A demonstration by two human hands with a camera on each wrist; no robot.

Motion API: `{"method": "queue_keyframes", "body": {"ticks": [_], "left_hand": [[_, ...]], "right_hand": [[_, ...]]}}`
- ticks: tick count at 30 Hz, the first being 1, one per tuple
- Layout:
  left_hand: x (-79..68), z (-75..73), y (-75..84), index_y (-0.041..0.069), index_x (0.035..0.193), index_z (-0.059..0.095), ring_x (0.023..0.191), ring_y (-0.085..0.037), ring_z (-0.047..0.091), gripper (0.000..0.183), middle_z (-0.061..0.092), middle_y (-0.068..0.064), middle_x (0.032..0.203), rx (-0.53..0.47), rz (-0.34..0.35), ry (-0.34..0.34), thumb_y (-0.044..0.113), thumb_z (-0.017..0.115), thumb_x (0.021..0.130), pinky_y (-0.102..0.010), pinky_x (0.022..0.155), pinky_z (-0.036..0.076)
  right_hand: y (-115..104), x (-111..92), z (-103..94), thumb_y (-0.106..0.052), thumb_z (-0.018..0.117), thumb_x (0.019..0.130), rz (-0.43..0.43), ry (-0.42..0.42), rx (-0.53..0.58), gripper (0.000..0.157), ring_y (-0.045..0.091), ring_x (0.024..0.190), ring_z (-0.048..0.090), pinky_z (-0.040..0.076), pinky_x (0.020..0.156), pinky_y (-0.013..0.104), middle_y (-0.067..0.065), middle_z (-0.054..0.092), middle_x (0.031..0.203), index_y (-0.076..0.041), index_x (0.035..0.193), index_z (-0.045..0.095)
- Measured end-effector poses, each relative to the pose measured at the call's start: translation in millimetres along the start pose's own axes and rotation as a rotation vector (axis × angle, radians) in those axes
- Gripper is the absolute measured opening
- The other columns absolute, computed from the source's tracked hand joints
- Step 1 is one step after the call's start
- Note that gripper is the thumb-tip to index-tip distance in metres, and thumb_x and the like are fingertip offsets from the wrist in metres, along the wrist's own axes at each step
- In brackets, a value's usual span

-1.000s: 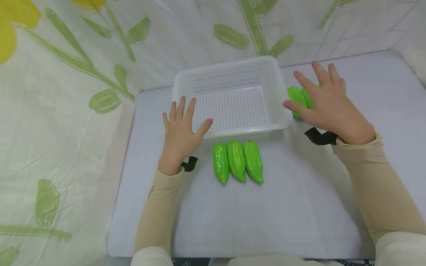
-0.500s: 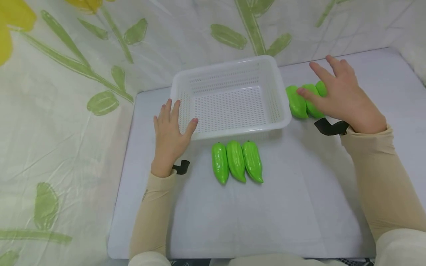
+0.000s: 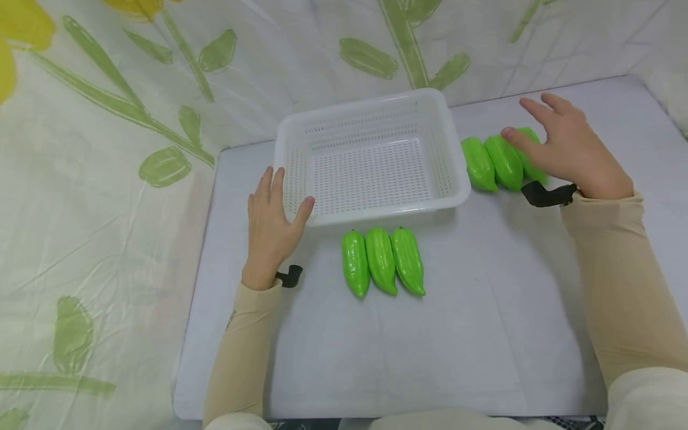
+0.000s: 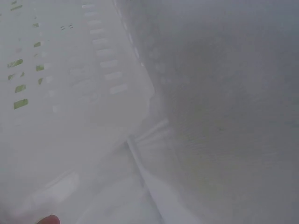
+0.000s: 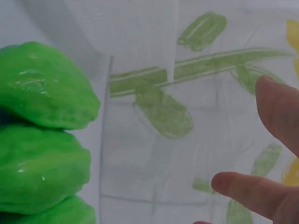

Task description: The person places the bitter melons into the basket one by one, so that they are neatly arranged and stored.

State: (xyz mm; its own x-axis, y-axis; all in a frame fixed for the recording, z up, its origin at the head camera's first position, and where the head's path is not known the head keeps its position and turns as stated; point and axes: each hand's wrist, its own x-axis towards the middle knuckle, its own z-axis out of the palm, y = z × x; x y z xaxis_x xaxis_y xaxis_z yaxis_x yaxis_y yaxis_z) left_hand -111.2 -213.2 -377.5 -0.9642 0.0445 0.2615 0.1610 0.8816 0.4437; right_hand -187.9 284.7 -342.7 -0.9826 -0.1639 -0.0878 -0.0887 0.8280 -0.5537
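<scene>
A white perforated plastic basket [image 3: 376, 214] stands at the back of the table, with nothing lying in it. My left hand [image 3: 272, 233] is over the basket's left front corner, fingers extended; whether they touch the rim I cannot tell. The left wrist view has the basket's wall [image 4: 70, 112] and one fingertip at its lower edge. Right of the basket lie three glossy green peppers [image 3: 504, 162] side by side. Above the rightmost one is my right hand [image 3: 580, 149], fingers loosely spread, holding nothing. The right wrist view shows these peppers [image 5: 42, 168] apart from the fingers.
In front of the basket, three more green peppers [image 3: 382, 261] lie in a row on the white-covered table [image 3: 441, 358]. A curtain [image 3: 301, 65] with printed flowers and leaves hangs behind and to the left. Black straps [image 3: 548, 194] are around both wrists.
My right hand has moved right, uncovering more of the peppers beside the basket, and its fingers have drawn a little closer together. My left hand has moved left and slightly nearer me.
</scene>
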Motion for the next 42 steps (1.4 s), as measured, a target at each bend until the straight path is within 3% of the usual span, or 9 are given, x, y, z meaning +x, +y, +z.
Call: {"method": "queue_keyframes", "body": {"ticks": [9, 16, 23, 28, 42], "left_hand": [[-2.0, 5.7, -2.3, 0.007, 0.162, 0.032, 0.155, -0.041, 0.03, 0.086, 0.026, -0.019, 0.17, -0.011, 0.023, 0.032, 0.061, 0.051, 0.099, -0.072, 0.122, 0.017], [-2.2, 12.6, -7.7, 0.004, 0.16, 0.036, 0.143, -0.047, 0.043, 0.089, 0.028, -0.022, 0.169, -0.006, 0.06, 0.071, 0.065, 0.048, 0.098, -0.061, 0.115, 0.033], [-1.8, 17.7, -10.4, 0.004, 0.159, 0.038, 0.132, -0.049, 0.05, 0.091, 0.033, -0.022, 0.166, -0.002, 0.073, 0.1, 0.071, 0.044, 0.097, -0.06, 0.108, 0.039], [-1.4, 19.8, -10.9, 0.002, 0.158, 0.039, 0.132, -0.049, 0.051, 0.09, 0.036, -0.023, 0.164, 0.002, 0.084, 0.113, 0.067, 0.046, 0.097, -0.059, 0.108, 0.04], [1.8, 24.0, -11.1, 0.002, 0.156, 0.042, 0.129, -0.047, 0.054, 0.086, 0.038, -0.024, 0.163, 0.017, 0.109, 0.139, 0.062, 0.053, 0.096, -0.059, 0.106, 0.043]], "right_hand": [[27.4, 12.4, 2.9, -0.053, 0.042, 0.107, 0.038, -0.021, 0.031, 0.079, 0.056, 0.157, 0.002, 0.006, 0.121, 0.075, 0.03, 0.002, 0.172, -0.011, 0.168, 0.016], [39.0, 18.0, 7.7, -0.053, 0.042, 0.107, 0.061, -0.046, 0.045, 0.079, 0.054, 0.157, 0.003, 0.008, 0.12, 0.076, 0.029, 0.005, 0.172, -0.011, 0.168, 0.013], [49.9, 22.0, 13.2, -0.052, 0.042, 0.107, 0.121, -0.049, 0.037, 0.078, 0.063, 0.139, 0.034, 0.032, 0.103, 0.078, 0.037, 0.016, 0.167, -0.013, 0.168, 0.015], [56.9, 24.7, 18.2, -0.048, 0.044, 0.107, 0.136, -0.024, 0.039, 0.075, 0.062, 0.134, 0.043, 0.037, 0.101, 0.075, 0.041, 0.027, 0.16, -0.009, 0.167, 0.02], [69.1, 32.4, 29.0, -0.046, 0.044, 0.107, 0.165, -0.07, 0.04, 0.073, 0.063, 0.133, 0.043, 0.039, 0.101, 0.074, 0.043, 0.039, 0.152, -0.008, 0.166, 0.022]]}}
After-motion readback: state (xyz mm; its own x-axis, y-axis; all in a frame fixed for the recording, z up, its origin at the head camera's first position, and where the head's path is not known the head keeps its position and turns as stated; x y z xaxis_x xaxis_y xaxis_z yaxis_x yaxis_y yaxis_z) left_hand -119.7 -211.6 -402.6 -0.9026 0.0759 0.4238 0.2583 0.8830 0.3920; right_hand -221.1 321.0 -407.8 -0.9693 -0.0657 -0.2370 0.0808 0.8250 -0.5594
